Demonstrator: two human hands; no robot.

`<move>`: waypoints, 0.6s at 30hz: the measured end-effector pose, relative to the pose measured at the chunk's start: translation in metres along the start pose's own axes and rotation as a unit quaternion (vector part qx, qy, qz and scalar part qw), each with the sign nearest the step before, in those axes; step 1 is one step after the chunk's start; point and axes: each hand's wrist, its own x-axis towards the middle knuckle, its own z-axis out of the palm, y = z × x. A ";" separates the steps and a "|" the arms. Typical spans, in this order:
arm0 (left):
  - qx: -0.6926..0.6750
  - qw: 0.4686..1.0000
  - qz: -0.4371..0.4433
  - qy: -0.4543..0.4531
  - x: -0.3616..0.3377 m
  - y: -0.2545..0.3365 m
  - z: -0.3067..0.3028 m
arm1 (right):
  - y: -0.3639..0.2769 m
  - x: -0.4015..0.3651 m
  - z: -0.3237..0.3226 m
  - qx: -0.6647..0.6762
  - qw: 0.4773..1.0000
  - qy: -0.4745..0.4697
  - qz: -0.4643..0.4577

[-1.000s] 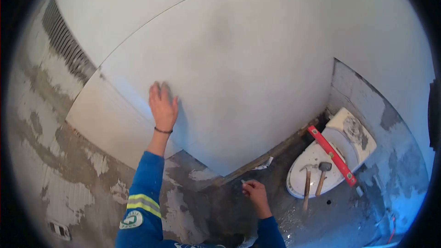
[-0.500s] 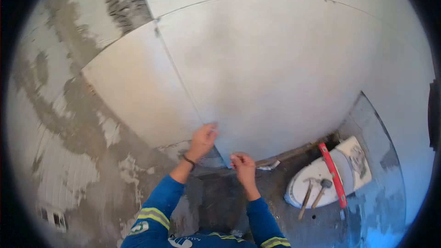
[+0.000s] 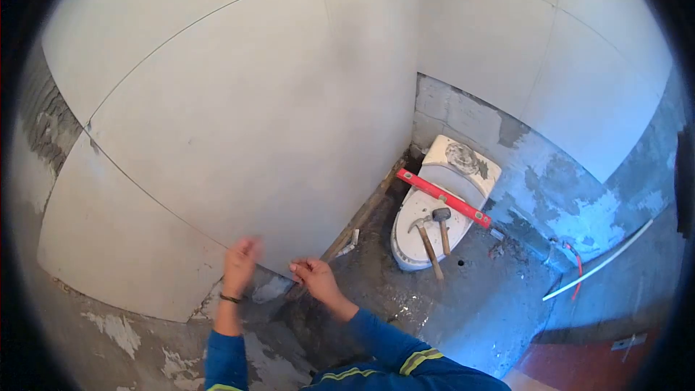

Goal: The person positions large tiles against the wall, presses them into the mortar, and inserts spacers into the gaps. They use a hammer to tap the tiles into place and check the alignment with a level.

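Observation:
My left hand, with a dark band at the wrist, is raised in front of the seam near the bottom of the tiled wall. Its fingers are smeared by motion. To its right, my right hand is closed, thumb and fingertips pressed together near the lower tile edge. Anything small between them I cannot make out. The large pale wall tile fills the area beyond both hands, and a smaller cut tile adjoins it on the left.
A toilet stands in the corner, bearing a red spirit level, a claw hammer and a mallet. A wooden strip runs along the wall's foot. A white pipe and red hose lie at right.
My view has swung right, so the toilet and corner appear nearer the middle. Both hands now sit further left and a little lower in view, and my left hand has become blurred.

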 end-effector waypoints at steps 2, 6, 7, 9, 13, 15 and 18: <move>-0.059 0.996 -0.033 -0.066 -0.016 -0.008 0.033 | -0.006 0.003 -0.006 -0.054 0.998 0.002 -0.028; -0.167 0.982 -0.053 -0.067 -0.033 -0.016 0.061 | -0.013 0.003 -0.012 -0.067 0.997 -0.017 -0.044; -0.121 0.991 -0.029 -0.048 -0.036 -0.018 0.062 | -0.014 0.002 -0.013 -0.095 0.994 -0.004 -0.044; -0.068 0.997 -0.031 -0.016 -0.042 -0.009 0.061 | -0.018 0.000 -0.013 -0.143 0.989 0.012 -0.034; -0.026 0.997 -0.071 0.024 -0.068 -0.013 0.057 | -0.005 -0.005 -0.006 -0.121 0.992 -0.045 0.004; -0.068 0.990 -0.115 0.047 -0.083 -0.043 0.061 | 0.006 -0.008 0.004 -0.105 0.991 -0.084 0.022; -0.082 0.991 -0.068 0.084 -0.100 -0.074 0.063 | 0.025 -0.010 0.014 -0.050 0.992 -0.106 0.037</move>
